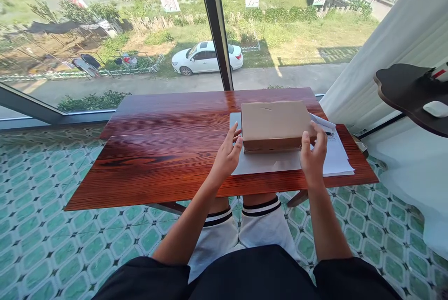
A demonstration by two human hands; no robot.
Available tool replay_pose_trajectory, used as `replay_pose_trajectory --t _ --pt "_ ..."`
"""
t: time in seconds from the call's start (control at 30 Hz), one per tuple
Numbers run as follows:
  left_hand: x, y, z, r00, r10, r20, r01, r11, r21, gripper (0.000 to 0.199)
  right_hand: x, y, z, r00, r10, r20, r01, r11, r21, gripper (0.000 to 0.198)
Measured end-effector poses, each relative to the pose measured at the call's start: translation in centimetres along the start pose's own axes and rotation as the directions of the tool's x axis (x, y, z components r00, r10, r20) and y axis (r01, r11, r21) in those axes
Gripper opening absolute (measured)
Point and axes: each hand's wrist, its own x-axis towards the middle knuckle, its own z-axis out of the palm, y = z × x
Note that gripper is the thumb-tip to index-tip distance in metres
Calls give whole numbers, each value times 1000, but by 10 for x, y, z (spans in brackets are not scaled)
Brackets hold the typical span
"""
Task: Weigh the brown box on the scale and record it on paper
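A closed brown cardboard box (276,120) lies flat on a grey-silver flat panel (269,162) at the right half of the table. My left hand (229,153) is beside the box's left end, fingers spread and thumb up close to its edge; a narrow gap shows between the fingers and the box. Around the front right corner curls my right hand (314,153), its thumb against the front face and its bent fingers at the right side. White paper sheets (336,155) with some print lie just right of that hand, a dark pen (329,133) on top of them.
The reddish-brown wooden table (157,160) stands against a large window with a dark frame post (219,24). To the right hang white curtains (367,52), near a dark wavy-edged shelf (402,90) that carries a white mouse-like object (436,109). Green patterned tiles (42,244) cover the floor.
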Motion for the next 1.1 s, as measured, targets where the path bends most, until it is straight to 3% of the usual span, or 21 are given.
replay_pose_trajectory --t 0.3,0.7,1.1 --pt "-5 7 14 999 4 -47 -3 999 33 64 -4 -1 1 990 138 18 -138 990 31 59" --pt "-8 13 31 984 7 -179 7 997 74 57 2 -1 -4 985 169 45 -169 985 16 63" --pt "-6 8 32 974 4 -226 -3 1000 4 55 5 -14 -4 989 145 37 -146 989 21 59"
